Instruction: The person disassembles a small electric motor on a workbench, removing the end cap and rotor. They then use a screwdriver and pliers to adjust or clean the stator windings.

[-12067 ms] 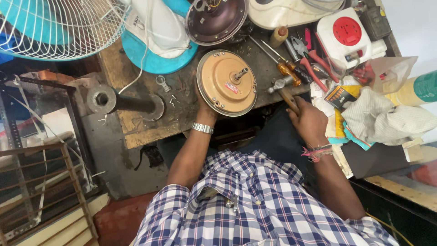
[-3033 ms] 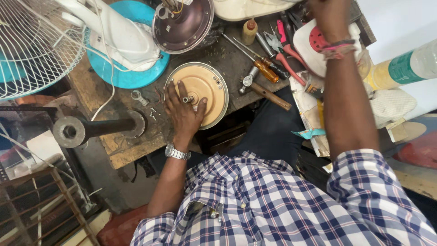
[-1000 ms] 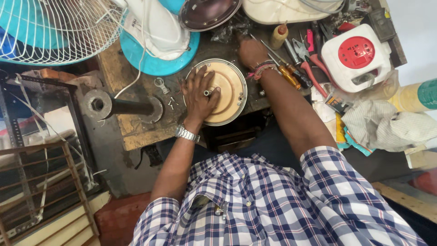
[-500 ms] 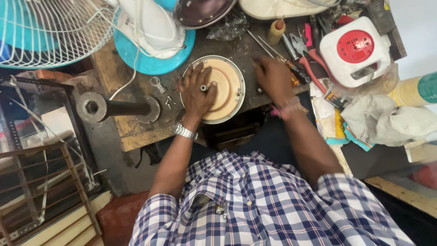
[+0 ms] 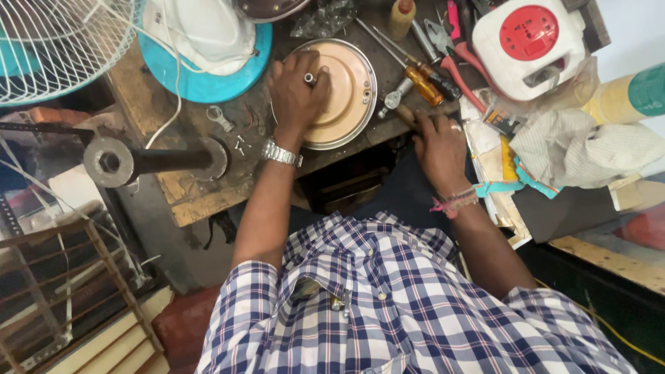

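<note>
A round tan metal fan cover (image 5: 346,90) with a short steel shaft (image 5: 309,78) lies on the worn wooden bench (image 5: 187,197). My left hand (image 5: 298,93), with a metal watch at the wrist, lies spread over the cover's left half, its fingers around the shaft. At the bench's front edge my right hand (image 5: 436,142), which wears a thread bracelet, curls over the wooden handle of a small hammer (image 5: 396,99). The hammer's steel head lies just right of the cover.
Screwdrivers (image 5: 422,76) and red-handled pliers (image 5: 460,66) lie right of the cover, beside a red and white round device (image 5: 530,41). A white fan body on a blue base (image 5: 208,48), a wire fan guard (image 5: 55,41), a steel pipe stand (image 5: 138,161), rags (image 5: 582,149) and loose screws are nearby.
My right hand has drawn back from the tools near the cover to the bench's front edge and closed over the hammer handle. My left hand stays on the cover.
</note>
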